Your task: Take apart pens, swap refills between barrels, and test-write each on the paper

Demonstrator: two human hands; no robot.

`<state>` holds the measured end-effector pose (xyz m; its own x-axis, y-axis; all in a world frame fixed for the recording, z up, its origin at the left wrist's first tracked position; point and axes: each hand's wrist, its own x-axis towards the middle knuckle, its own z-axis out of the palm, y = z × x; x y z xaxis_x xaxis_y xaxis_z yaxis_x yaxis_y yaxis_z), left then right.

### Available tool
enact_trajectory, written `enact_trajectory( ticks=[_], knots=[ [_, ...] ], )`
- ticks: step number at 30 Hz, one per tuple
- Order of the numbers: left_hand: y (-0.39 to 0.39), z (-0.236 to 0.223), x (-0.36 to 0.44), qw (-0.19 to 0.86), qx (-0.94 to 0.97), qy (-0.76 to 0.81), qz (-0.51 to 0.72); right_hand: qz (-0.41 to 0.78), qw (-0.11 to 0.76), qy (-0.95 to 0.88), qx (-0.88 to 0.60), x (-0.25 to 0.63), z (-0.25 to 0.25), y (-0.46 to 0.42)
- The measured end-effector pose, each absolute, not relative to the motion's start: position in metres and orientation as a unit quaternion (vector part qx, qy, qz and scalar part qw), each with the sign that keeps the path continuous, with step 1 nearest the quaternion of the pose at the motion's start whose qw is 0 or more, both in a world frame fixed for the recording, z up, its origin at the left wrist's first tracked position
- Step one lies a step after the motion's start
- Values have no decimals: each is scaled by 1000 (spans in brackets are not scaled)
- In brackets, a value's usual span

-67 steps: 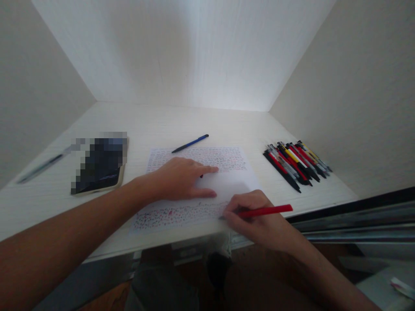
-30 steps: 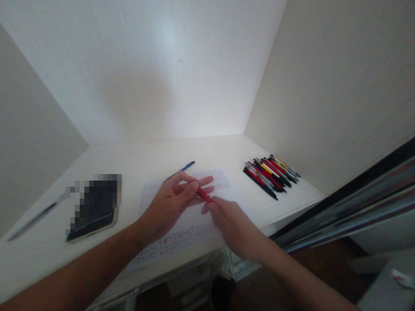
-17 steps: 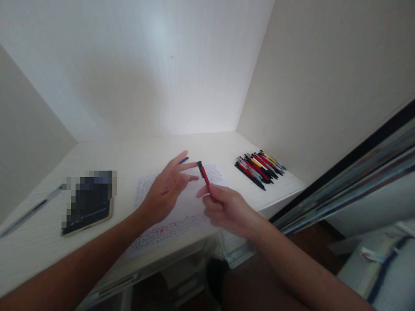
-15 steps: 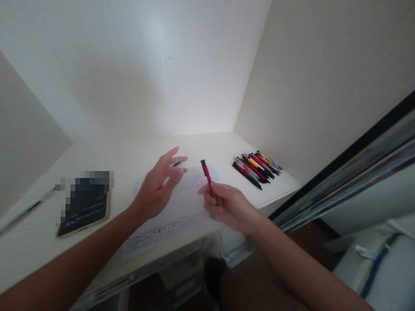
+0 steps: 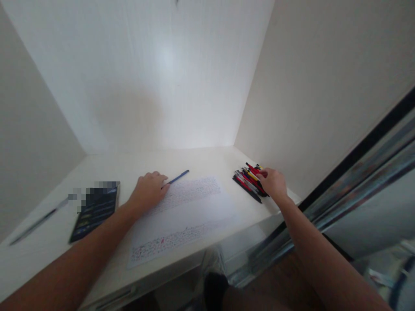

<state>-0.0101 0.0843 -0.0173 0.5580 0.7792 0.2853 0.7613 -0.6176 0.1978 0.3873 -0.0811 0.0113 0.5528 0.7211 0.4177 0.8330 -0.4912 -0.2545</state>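
My left hand (image 5: 151,190) rests at the far left edge of the written sheet (image 5: 194,211), thumb and fingers closed on one end of a blue pen (image 5: 180,176). The pen's other end points away to the right. Over at the right side, my right hand (image 5: 275,183) pinches a red pen (image 5: 252,167) with a black end. It is at the row of pens (image 5: 246,185), which are red, black, yellow and silver and lie side by side. My fingers hide the right part of the row.
A phone (image 5: 95,216), partly pixelated, lies left of the sheet. Farther left is a long thin dark pen-like item (image 5: 35,226). White panels enclose the desk (image 5: 201,160) at the back and sides. A metal-edged frame (image 5: 350,190) stands at the right.
My right hand has carried the red pen from above the sheet rightward to the row of pens. My left hand has come down onto the sheet's edge with the blue pen.
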Motion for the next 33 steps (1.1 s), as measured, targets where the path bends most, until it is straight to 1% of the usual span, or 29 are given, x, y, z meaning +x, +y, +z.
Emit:
enact_trajectory(
  ticks=[7, 10, 12, 14, 15, 16, 18, 20, 21, 24, 26, 29, 33],
  knots=[
    [83, -16, -6, -8, 886, 432, 167, -127, 179, -440, -871, 389, -3, -71],
    [81, -15, -4, -32, 872, 452, 183, -157, 172, -439, -868, 389, -3, -71],
    [80, -14, -2, -25, 857, 466, 221, -207, 186, -441, -853, 384, -2, -70],
    [76, -13, 2, -2, 846, 452, 284, -231, 247, -460, -821, 369, -3, -67],
    [74, -12, 4, 18, 841, 434, 322, -209, 293, -482, -799, 357, -4, -65],
    [70, -12, 6, 44, 847, 402, 345, -156, 336, -509, -777, 342, -5, -63],
    [61, -12, 12, 92, 859, 332, 378, 11, 410, -572, -710, 307, -9, -58],
    [51, -13, 16, 119, 879, 267, 377, 169, 483, -581, -633, 272, -14, -53],
    [46, -13, 18, 126, 885, 245, 375, 219, 515, -570, -601, 258, -16, -51],
    [38, -15, 22, 136, 891, 220, 373, 309, 612, -486, -542, 236, -19, -44],
    [38, -16, 22, 140, 892, 218, 370, 361, 644, -431, -518, 234, -18, -43],
    [42, -16, 21, 135, 897, 220, 359, 427, 658, -374, -495, 236, -15, -45],
    [43, -13, 22, 133, 891, 242, 361, 453, 667, -347, -479, 235, -11, -47]
  ],
)
